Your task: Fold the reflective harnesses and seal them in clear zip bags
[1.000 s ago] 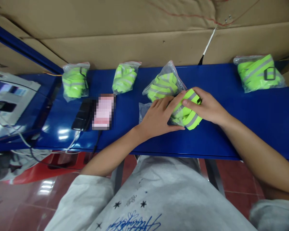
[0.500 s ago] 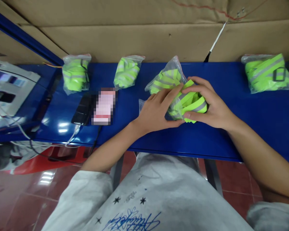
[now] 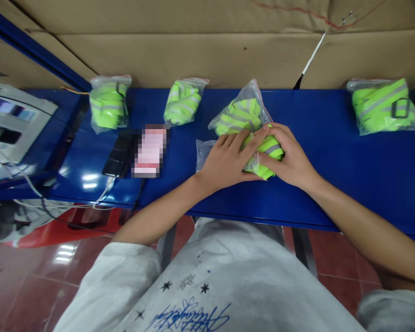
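Note:
A folded bundle of yellow-green reflective strap (image 3: 270, 146) with a grey stripe sits between my two hands, partly inside a clear plastic bag (image 3: 204, 153). My left hand (image 3: 228, 159) is closed around the bag and the bundle's left side. From the right, my right hand (image 3: 290, 157) grips the strap, thumb in front and fingers behind. The fingers hide much of the bag's mouth. Just behind my left hand lies a filled zip bag (image 3: 240, 114) of the same strap.
Further filled bags lie along the back edge: one at far left (image 3: 108, 106), another left of centre (image 3: 183, 102), one at far right (image 3: 383, 106). A black power bank (image 3: 116, 154) and a blurred phone (image 3: 149, 151) rest left on the blue table (image 3: 332, 184). Cardboard (image 3: 193, 55) stands behind.
My right hand has moved left, pushing the strap bundle closer to my left hand and into the bag. More of the clear bag shows left of my left hand.

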Demonstrator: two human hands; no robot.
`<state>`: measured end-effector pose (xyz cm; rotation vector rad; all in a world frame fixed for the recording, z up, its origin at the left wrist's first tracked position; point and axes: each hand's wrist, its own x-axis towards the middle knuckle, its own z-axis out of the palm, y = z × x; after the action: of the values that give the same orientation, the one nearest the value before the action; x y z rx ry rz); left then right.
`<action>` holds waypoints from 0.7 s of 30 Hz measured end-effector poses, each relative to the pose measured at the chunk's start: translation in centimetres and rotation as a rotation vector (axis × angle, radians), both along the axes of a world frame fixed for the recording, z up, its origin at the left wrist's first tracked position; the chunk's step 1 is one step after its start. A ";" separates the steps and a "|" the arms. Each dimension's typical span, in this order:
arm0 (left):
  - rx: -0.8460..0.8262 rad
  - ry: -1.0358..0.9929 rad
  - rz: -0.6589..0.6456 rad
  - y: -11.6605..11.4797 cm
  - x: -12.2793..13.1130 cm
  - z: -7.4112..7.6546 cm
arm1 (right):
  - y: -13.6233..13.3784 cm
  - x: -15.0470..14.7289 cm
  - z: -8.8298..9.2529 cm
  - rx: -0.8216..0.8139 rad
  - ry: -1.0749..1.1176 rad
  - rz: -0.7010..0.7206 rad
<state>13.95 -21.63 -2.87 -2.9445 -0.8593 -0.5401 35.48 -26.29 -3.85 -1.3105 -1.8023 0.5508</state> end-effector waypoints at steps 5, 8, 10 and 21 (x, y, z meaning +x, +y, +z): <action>-0.126 -0.119 0.027 0.4 -0.5 1.0 | -0.3 1.3 2.0 -0.051 -0.016 0.255; -0.127 -0.100 0.019 0.5 -0.6 1.1 | -0.3 1.7 2.5 -0.049 -0.044 0.268; -0.104 -0.075 0.011 0.6 -0.6 0.9 | -0.2 1.6 2.3 -0.011 -0.054 0.245; -0.150 -0.110 -0.022 -0.3 0.3 -0.2 | -0.1 0.7 0.2 0.031 -0.063 0.181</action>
<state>14.27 -21.96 -3.03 -3.0870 -0.9177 -0.6737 36.23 -26.44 -3.60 -1.1619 -1.9864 0.5823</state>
